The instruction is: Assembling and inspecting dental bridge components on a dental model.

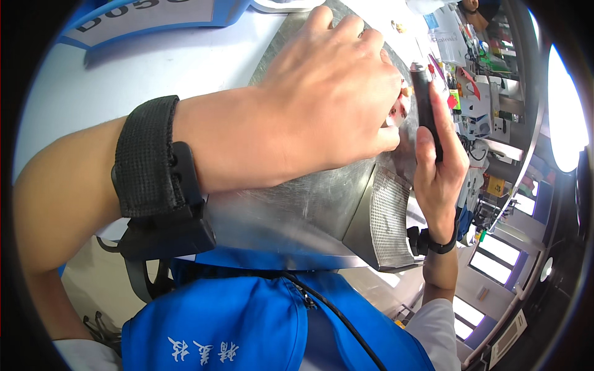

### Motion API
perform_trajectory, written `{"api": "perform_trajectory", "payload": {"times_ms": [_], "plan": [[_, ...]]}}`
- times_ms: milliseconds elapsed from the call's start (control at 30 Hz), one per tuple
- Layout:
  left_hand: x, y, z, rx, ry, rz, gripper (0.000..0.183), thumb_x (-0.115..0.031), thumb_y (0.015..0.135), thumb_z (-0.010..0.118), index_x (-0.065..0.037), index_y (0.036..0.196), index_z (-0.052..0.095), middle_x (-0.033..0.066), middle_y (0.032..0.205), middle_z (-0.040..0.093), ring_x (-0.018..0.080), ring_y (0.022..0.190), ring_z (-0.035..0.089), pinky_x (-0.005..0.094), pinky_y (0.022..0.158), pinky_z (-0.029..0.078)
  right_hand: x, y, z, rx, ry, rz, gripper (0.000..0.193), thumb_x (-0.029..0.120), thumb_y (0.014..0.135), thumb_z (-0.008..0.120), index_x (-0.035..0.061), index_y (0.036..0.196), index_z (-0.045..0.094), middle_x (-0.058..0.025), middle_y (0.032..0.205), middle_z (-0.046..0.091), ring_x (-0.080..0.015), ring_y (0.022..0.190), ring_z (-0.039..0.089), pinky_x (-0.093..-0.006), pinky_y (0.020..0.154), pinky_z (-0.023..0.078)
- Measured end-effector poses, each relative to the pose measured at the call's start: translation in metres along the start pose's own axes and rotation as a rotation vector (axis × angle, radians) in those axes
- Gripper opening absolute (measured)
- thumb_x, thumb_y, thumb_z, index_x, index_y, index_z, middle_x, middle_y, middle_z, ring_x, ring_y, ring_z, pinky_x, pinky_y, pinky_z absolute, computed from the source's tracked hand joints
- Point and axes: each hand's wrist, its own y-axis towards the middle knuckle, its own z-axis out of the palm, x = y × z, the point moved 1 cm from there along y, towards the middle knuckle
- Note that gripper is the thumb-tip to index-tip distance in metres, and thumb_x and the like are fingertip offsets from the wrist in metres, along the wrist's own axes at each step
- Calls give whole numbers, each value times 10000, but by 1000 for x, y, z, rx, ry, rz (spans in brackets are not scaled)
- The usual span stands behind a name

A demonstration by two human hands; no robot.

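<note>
My left hand point(334, 93) reaches across the scratched metal plate point(291, 207) with its fingers curled. By its fingertips shows a small pale piece with red and dark spots point(400, 106), mostly hidden by the hand, so its kind cannot be made out. In my right hand point(442, 164) is a tool with a smooth black cylindrical handle point(426, 102). The index finger lies along that handle and the thumb presses its side. Its working end cannot be made out. Both hands are close together, the handle just right of the left fingertips.
A perforated metal piece point(390, 216) rises at the plate's near right side, below my right hand. A blue bin point(142, 25) with a label stands at the far left on the white tabletop point(148, 71). Many small objects crowd the bench at the far right.
</note>
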Motion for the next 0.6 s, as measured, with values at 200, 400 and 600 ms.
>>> {"api": "perform_trajectory", "payload": {"times_ms": [200,400,600], "plan": [[-1,1,-4,-5,-23,12,434,-303,794,756,3,1094,688,186,1136,672,337,1153,600,489,1000,431,4,-3,-6,64,-15,60,518,21,972,585,27,1489,551,-205,1370,658,-304,1197,675,-378,1054,488],[-2,9,-7,-1,-34,48,453,-295,791,758,10,1115,676,186,1139,670,339,1154,601,490,998,433,-28,-21,-25,60,-162,200,519,103,1035,561,8,1537,468,-181,1389,640,-316,1126,664,-395,985,503],[-4,12,-5,93,-257,71,531,-212,776,731,36,1215,564,232,1152,675,382,1174,609,498,1009,430,-44,-29,-29,87,-357,210,497,130,935,734,100,1420,629,-141,1041,617,-306,948,640,-401,895,527]]}}
